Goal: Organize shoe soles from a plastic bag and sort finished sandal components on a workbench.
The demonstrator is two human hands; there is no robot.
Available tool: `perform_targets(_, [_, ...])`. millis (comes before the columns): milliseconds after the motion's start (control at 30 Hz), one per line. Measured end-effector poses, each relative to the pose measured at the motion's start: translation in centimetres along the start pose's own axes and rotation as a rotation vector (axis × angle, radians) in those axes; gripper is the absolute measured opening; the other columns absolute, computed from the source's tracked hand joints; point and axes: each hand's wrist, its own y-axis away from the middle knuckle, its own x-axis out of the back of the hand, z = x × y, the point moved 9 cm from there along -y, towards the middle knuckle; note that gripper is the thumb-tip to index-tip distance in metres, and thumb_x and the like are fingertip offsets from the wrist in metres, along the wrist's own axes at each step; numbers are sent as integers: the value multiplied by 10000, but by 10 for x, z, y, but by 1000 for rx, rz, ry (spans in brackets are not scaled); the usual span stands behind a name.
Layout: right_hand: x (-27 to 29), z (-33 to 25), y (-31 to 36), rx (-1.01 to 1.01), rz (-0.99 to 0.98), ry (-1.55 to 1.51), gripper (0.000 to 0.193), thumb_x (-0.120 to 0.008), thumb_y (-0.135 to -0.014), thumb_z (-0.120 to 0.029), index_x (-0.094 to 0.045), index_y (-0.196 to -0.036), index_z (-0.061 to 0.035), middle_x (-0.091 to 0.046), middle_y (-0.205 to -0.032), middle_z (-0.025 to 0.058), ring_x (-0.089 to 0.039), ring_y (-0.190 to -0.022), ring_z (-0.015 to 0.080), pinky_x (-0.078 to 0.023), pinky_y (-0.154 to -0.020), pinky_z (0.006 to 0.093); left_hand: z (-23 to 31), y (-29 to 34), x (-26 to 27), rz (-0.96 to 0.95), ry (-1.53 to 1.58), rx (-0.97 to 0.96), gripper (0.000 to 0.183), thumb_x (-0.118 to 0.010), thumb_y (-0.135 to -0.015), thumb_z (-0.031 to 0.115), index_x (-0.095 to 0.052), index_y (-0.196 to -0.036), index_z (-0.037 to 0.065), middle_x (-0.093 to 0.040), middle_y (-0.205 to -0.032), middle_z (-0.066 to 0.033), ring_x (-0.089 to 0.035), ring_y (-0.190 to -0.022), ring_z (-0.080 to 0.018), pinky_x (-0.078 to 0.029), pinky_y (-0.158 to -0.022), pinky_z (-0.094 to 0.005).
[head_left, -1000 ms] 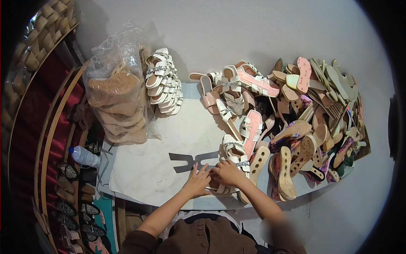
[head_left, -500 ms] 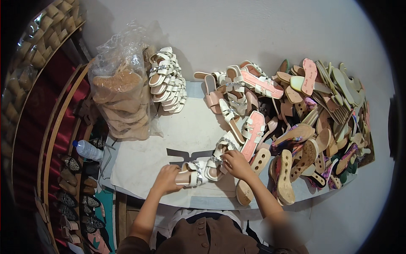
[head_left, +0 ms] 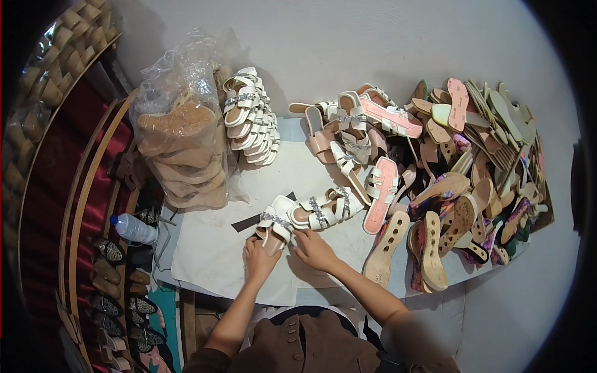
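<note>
My left hand [head_left: 261,258] is closed on one end of a white sandal [head_left: 273,219] with silvery braided trim, tilted a little above the table. Close by on the right, my right hand [head_left: 314,250] has its thumb and fingers apart, fingertips beside that sandal and just below a second white sandal [head_left: 314,211]. This one lies on the white sheet [head_left: 211,264] with another white sandal [head_left: 345,204] touching its right end. Dark flat cut-out shapes [head_left: 246,223] lie partly hidden under the sandals.
A stack of white sandals [head_left: 249,118] stands at the back, beside a clear bag of tan soles [head_left: 180,149]. To the right are a pink-lined sandal [head_left: 380,193], wooden soles with holes [head_left: 387,248] and a large heap of soles [head_left: 472,168]. A water bottle [head_left: 134,229] is at left.
The sandal in my left hand has swung upright and moved away from me. My right hand has released the other sandals, now farther back and right, and shifted left.
</note>
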Motion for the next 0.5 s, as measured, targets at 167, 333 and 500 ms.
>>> perform_targets(167, [-43,37,-9,-359,-8,-507,473,-548,-814,-175,-399,-1225,7,-435,-1098,208,-488,-976,302,-405,-855,372,17,8,-20,-69,163,-27,482,-670,-690,312,-522,-964,-56,-389,-1167,-256,-327,-1124,-398,-292,-951,-453])
perform_targets(333, [-51,55,-6,-444,98,-588,450,-531,-790,-45,-405,-1221,-27,-419,-1189,184,-450,-1058,257,-378,-896,342,32,14,-8,-147,266,-94,304,-594,-782,328,-629,-769,26,-456,-1152,-200,-352,-1127,-364,-290,-959,-445])
perform_targets(500, [-2,55,-15,-523,-119,-770,429,-442,-692,70,-514,-1108,-8,-555,-1034,112,-522,-919,177,-435,-775,261,33,3,41,-225,-35,-330,370,-725,-628,366,-618,-797,54,-468,-1127,-153,-345,-1106,-355,-282,-939,-446])
